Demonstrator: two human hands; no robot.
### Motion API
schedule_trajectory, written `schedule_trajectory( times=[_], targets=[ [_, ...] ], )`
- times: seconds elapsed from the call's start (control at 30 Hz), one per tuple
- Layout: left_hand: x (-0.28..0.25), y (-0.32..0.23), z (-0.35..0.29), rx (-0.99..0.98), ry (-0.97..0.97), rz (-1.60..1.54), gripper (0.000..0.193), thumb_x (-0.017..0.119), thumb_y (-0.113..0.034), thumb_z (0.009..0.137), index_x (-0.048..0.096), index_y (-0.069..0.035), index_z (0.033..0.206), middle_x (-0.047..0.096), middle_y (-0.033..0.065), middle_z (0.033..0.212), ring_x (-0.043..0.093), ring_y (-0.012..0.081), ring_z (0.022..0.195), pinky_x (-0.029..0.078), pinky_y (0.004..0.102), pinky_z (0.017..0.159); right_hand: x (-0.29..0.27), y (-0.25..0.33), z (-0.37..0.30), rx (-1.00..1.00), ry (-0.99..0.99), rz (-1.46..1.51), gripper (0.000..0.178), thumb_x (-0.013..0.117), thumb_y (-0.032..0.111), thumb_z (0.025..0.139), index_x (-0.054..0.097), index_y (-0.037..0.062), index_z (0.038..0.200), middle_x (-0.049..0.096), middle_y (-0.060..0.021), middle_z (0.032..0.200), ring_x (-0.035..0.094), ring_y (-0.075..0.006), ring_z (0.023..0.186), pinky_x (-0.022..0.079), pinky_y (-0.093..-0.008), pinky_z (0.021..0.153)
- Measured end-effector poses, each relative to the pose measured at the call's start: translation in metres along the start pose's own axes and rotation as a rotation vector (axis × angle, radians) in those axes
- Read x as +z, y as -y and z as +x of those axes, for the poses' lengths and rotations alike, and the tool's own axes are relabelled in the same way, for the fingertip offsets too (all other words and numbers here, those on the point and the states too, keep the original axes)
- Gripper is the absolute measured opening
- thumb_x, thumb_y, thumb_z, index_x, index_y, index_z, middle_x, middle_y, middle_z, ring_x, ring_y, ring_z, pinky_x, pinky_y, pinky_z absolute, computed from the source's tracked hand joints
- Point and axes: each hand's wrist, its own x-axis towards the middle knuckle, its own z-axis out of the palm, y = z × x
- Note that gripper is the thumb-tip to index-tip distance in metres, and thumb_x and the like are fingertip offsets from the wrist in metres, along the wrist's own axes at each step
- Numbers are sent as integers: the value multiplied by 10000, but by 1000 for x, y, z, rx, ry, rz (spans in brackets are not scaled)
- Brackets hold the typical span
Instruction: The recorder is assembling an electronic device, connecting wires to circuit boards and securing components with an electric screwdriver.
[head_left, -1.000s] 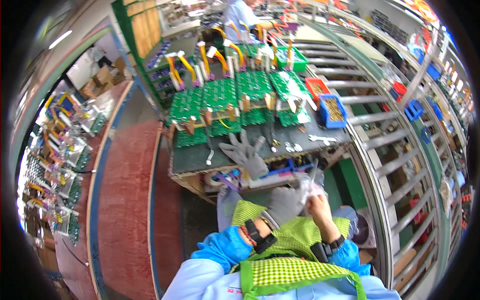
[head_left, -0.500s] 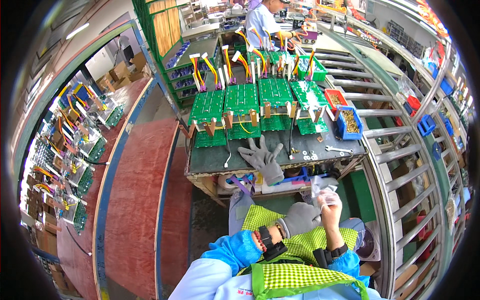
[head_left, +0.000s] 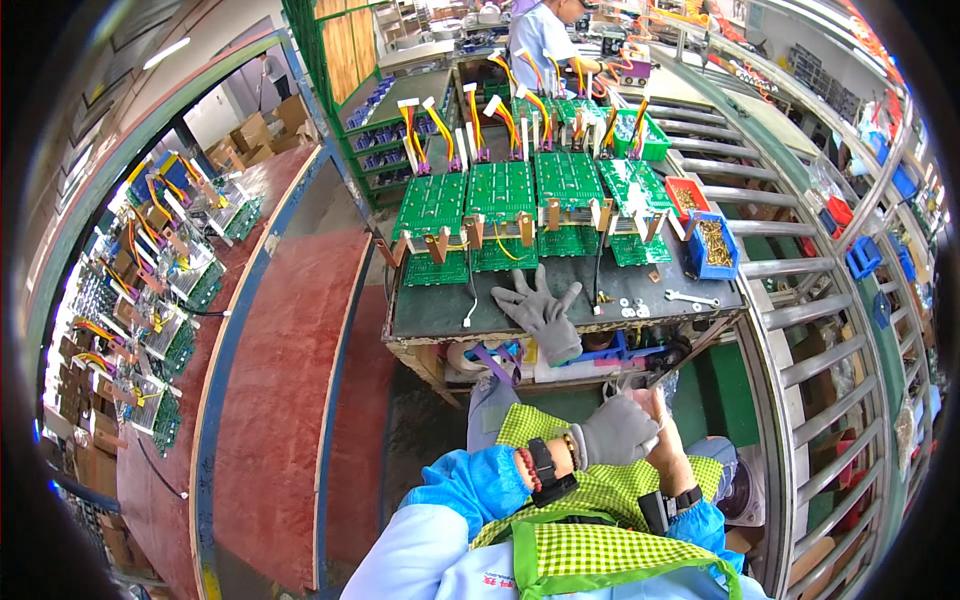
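My left hand [head_left: 614, 432], in a grey knit glove, is closed and pressed against the side of my right hand [head_left: 664, 432], over my lap. What its fingers hold, if anything, is hidden. The right hand is bare at the wrist and back, its fingers blurred and pointing up. Beside those fingers is a small pale, translucent piece [head_left: 630, 383], too unclear to name. A second grey glove [head_left: 547, 318] lies on the workbench's [head_left: 420, 312] front edge, fingers toward the circuit boards. Green circuit boards [head_left: 502, 190] with upright coloured wires stand in a row behind it.
A wrench [head_left: 692, 299] and several white washers [head_left: 633, 308] lie on the bench's right. Blue [head_left: 738, 258] and red [head_left: 684, 192] bins of brass-coloured parts stand behind. A roller conveyor [head_left: 800, 312] runs along the right. More boards [head_left: 165, 330] are at left; a co-worker [head_left: 540, 45] is at the back.
The view has shifted slightly. My left hand has come closer against my right hand. The translucent plastic at the right fingers, plainer before, now shows less.
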Motion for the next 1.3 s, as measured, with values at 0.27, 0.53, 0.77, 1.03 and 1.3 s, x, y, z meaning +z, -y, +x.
schedule_trajectory(
  times=[0.27, 0.53, 0.77, 1.03, 1.3],
  targets=[
    [-2, -5, 5, -378, 18, -86, 228, 644, -265, 743, 617, -59, 835, 637, 149, 826, 632, 333, 786, 498, 463, 743, 6, 30, -8, -90, 14, 188, 742, 269, 674, 947, 333, 175, 1492, 367, -56, 1491, 563, -190, 997, 459, -358, 854],
    [6, -3, 15, -219, -94, 23, 241, 634, -262, 773, 562, -75, 906, 615, 118, 872, 623, 309, 838, 495, 428, 704, 9, 34, -9, -247, -36, 200, 667, 351, 587, 977, 271, 193, 1508, 333, -32, 1515, 446, -232, 1221, 395, -378, 976],
    [18, 8, 23, -197, -47, -25, 173, 575, -191, 811, 573, -69, 933, 614, 110, 859, 621, 302, 823, 490, 418, 706, 29, 39, -4, -412, -150, 186, 688, 406, 549, 978, 228, 148, 1508, 271, -37, 1546, 301, -287, 1387, 255, -438, 1136],
    [2, 14, 23, -119, -210, -352, 264, 609, -214, 822, 581, -74, 1044, 614, 147, 960, 601, 340, 923, 481, 429, 807, 42, 48, -7, -548, -88, 228, 692, 401, 562, 971, 260, 117, 1482, 242, -88, 1563, 231, -294, 1429, 199, -439, 1164],
    [-11, 20, 39, -229, -293, -126, 179, 600, -119, 779, 611, -86, 954, 630, 133, 895, 617, 330, 860, 488, 425, 743, 42, 76, 17, -818, -87, -28, 707, 393, 480, 1001, 123, 94, 1529, 169, -81, 1587, 196, -258, 1452, 178, -433, 1169]
  ],
)
